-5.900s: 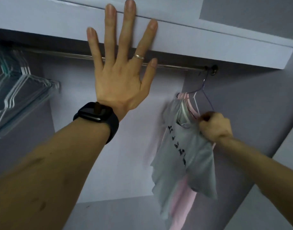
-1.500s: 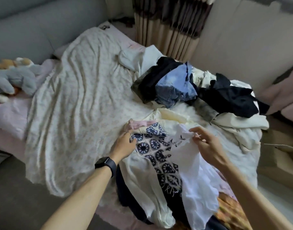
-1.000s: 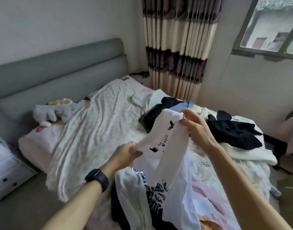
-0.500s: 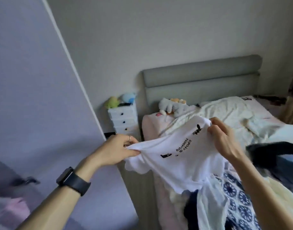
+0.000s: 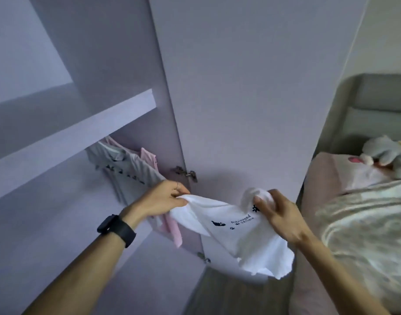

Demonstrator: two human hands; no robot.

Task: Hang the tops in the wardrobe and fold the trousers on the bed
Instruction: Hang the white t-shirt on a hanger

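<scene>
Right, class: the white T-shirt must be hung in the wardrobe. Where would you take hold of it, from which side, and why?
Grip the two shoulders, one each side of the neck, coming from above. The white T-shirt hangs spread between the left hand and right hand, which hold its top edge. The hem droops free below, so a top grip should let it hang straight.

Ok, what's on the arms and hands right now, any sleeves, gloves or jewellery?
No gloves and no sleeves in view: both forearms are bare. The left wrist carries a black smartwatch on a black strap, and the left hand has a thin pale ring on one finger. The right hand and wrist show nothing worn.
</scene>
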